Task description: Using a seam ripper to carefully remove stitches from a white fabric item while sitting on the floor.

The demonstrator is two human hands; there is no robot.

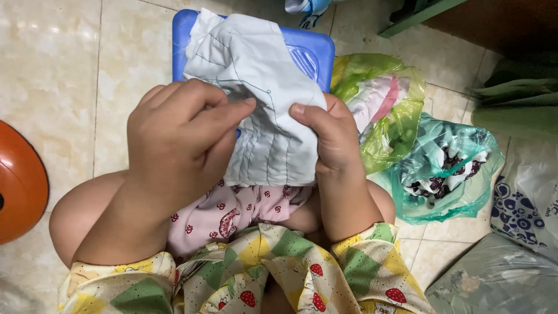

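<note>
A pale blue-white piece of cloth [258, 75] with drawn lines and stitching is held up between both hands. My left hand [180, 134] pinches its left edge with fingers and thumb. My right hand [328, 136] grips its right edge with the thumb on top. The cloth hangs over a blue plastic stool [314, 49] and above my knees and pink patterned shorts [232, 212].
A green plastic bag [401, 116] with pink and white cloth lies to the right, beside a teal bag [459, 174] of patterned fabric scraps. An orange round object [20, 183] sits at the left on the tiled floor. More bags lie at the lower right.
</note>
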